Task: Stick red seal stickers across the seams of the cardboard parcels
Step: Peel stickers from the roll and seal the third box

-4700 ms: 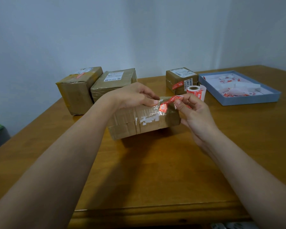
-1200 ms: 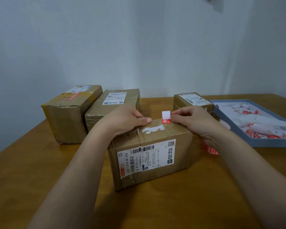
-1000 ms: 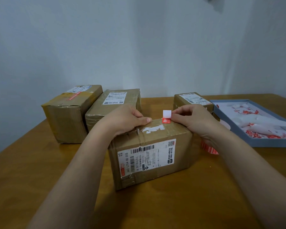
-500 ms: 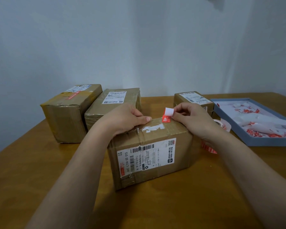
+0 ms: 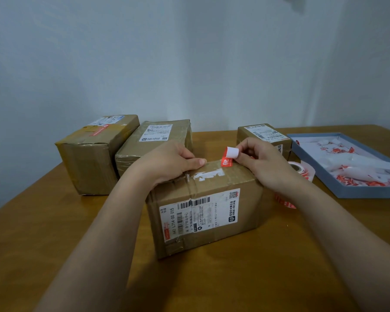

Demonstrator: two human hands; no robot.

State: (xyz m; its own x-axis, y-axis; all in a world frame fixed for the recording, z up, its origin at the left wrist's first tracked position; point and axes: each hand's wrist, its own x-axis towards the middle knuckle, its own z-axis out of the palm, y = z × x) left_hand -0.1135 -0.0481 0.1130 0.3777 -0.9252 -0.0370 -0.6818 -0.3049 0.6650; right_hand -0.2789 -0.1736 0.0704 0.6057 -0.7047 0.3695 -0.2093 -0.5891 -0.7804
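Against the frame half a second ago, little differs: the red seal sticker with its white backing tab (image 5: 229,156) stands a touch more upright at the far top edge of the front brown cardboard parcel with the white shipping label (image 5: 206,208), and both hands keep their places. Left hand (image 5: 167,162): laid palm-down over the parcel's top left, fingers curled over the far edge, thumb straight along the top and pointing at the sticker. Right hand (image 5: 260,162): fingers curled, pinching the white tab of the sticker, whose red lower end touches the parcel's top near the torn white tape patch (image 5: 208,175). Behind, on the brown wooden table (image 5: 54,221): a large taped cardboard parcel with a red strip on top (image 5: 92,154) at far left, a second labelled cardboard parcel (image 5: 153,140) just beside it, and a small labelled cardboard parcel (image 5: 263,136) behind the right hand. A roll of red-and-white stickers (image 5: 302,171) lies partly hidden by the right wrist. At right, a shallow blue-grey tray holding white and red scraps (image 5: 369,194).
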